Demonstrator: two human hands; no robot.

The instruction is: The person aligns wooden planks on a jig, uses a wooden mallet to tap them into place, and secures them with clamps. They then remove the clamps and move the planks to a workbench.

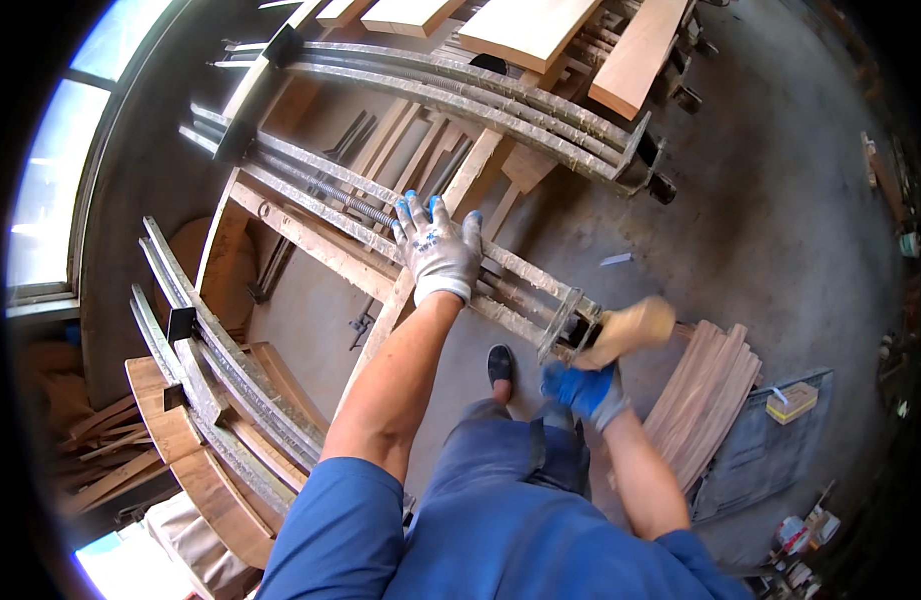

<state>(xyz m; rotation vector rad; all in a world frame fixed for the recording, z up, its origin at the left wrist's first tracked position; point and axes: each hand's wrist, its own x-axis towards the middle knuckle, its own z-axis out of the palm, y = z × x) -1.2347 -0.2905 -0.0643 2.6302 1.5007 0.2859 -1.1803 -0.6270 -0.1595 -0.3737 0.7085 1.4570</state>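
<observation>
So the left hand (439, 245), in a grey-white glove with blue fingertips, is just off centre toward 12 o'clock, fingers spread pretty wide, lying across the rails of a steel bar clamp (533, 274). That clamp runs from about 10 o'clock down to 3:30, with a threaded rod between its rails. The right hand (586, 392), at 4 o'clock in a blue-palmed glove, is closed around the lower end of a wooden block (631, 328). The block's at 3 o'clock right by the clamp's end, super blurry, so I can't tell if they're touching. Another long bar clamp (461, 95) sits up at 12, a pale timber frame (316, 238) is at 10, and some planks (703, 400) are laid side by side near 4, with a yellow box (793, 403) beyond them around 3:30.
</observation>
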